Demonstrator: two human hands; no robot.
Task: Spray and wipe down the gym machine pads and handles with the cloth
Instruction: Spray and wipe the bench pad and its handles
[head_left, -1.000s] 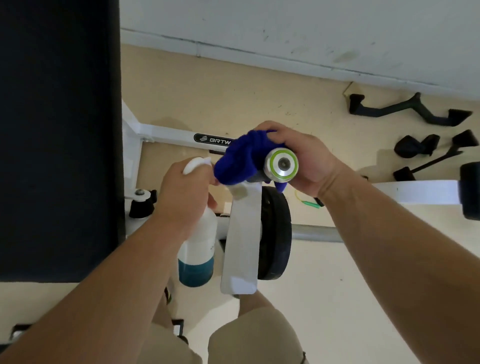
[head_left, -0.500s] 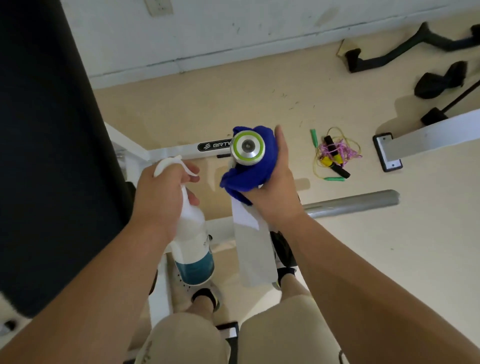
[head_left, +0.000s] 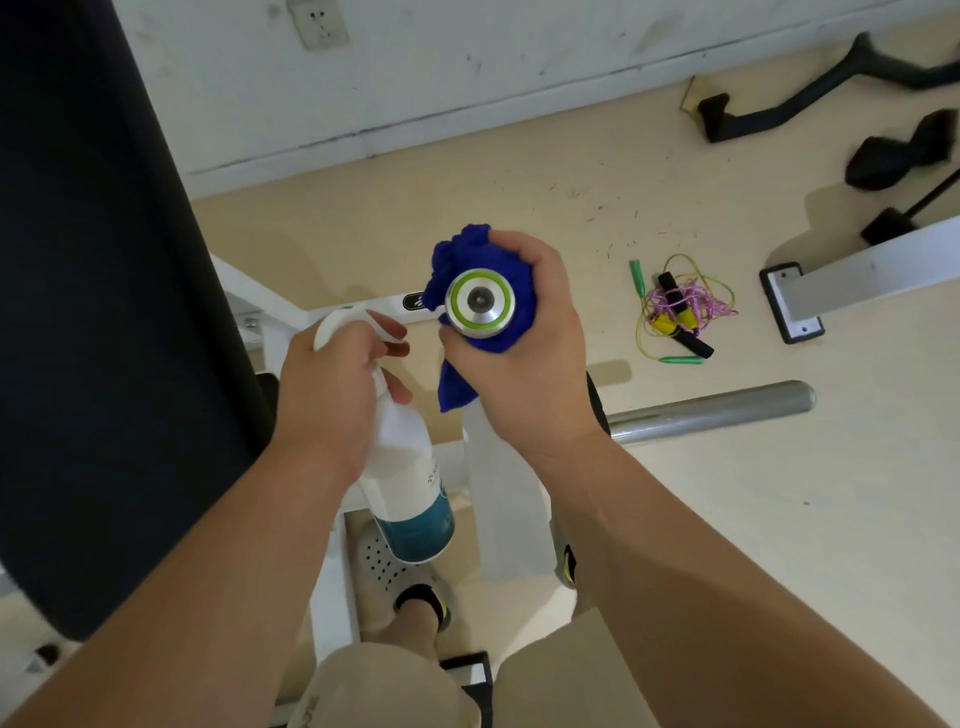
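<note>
My right hand (head_left: 530, 358) grips a blue cloth (head_left: 470, 260) wrapped round a machine handle whose silver end cap with a green ring (head_left: 479, 302) faces the camera. The cloth's tail hangs down below my palm. My left hand (head_left: 332, 384) holds a white spray bottle with a teal base (head_left: 410, 493) by its neck, fingers curled at the trigger, just left of the handle. A large black pad (head_left: 104, 286) of the machine fills the left side. The white arm (head_left: 509, 509) under the handle drops toward the floor.
White machine frame bars (head_left: 872, 270) and a grey steel bar (head_left: 717, 410) lie on the beige floor at right. A tangled jump rope (head_left: 680, 312) sits near them. Black cable attachments (head_left: 810, 104) rest by the wall. My legs and shoes are below.
My view swung upward and to the right over the floor. My right hand's grip on the cloth shifted round the handle, fingers now curled over the top. The spray bottle stayed in my left hand.
</note>
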